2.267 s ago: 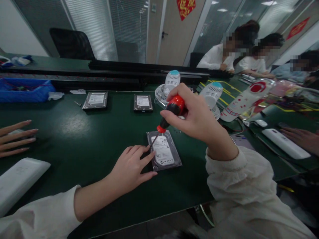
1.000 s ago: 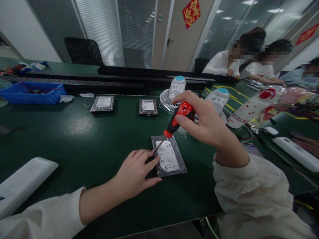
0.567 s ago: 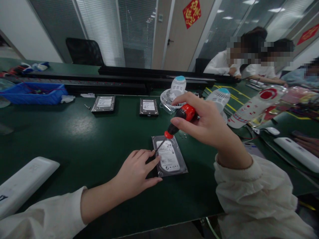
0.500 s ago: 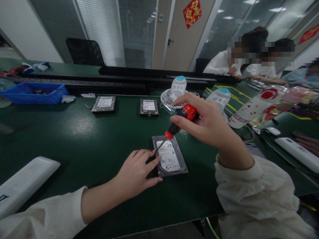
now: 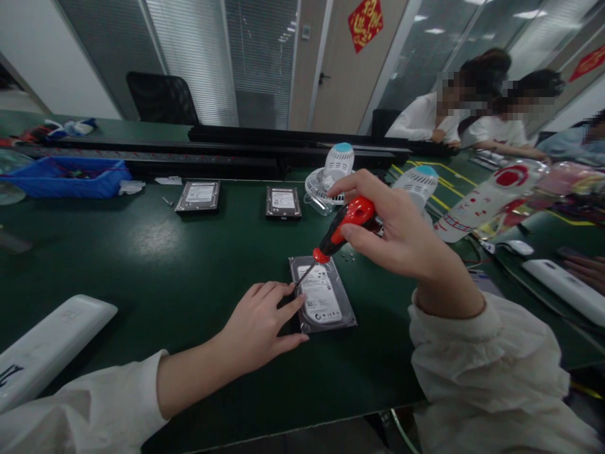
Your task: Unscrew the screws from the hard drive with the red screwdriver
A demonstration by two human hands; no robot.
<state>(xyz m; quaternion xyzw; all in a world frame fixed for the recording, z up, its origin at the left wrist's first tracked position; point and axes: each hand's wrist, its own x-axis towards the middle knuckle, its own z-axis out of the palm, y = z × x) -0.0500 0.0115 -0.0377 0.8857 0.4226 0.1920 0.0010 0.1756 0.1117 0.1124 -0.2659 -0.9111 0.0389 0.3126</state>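
A hard drive point(image 5: 336, 291) with a white label lies flat on the green table in front of me. My left hand point(image 5: 265, 315) holds it steady along its left side, fingertips on its left edge and thumb by the near left corner. In my right hand point(image 5: 394, 230) is a red and black screwdriver point(image 5: 344, 228), gripped by the handle and tilted. Its shaft slants down to the drive's left edge, where the tip meets my left fingertips; the exact contact is hidden. Several tiny screws point(image 5: 348, 257) lie just beyond the drive's far right corner.
Two more hard drives, one left point(image 5: 198, 196) and one central point(image 5: 283, 203), lie farther back. A blue bin point(image 5: 69, 178) sits at far left, a white device point(image 5: 51, 343) near left. White fans point(image 5: 338, 165), a bottle point(image 5: 486, 202) and a mouse point(image 5: 517, 249) stand rightward. People sit at back right.
The screwdriver handle has turned a little in my right hand, and my thumb has shifted along it. My left hand and the drive stay in place.
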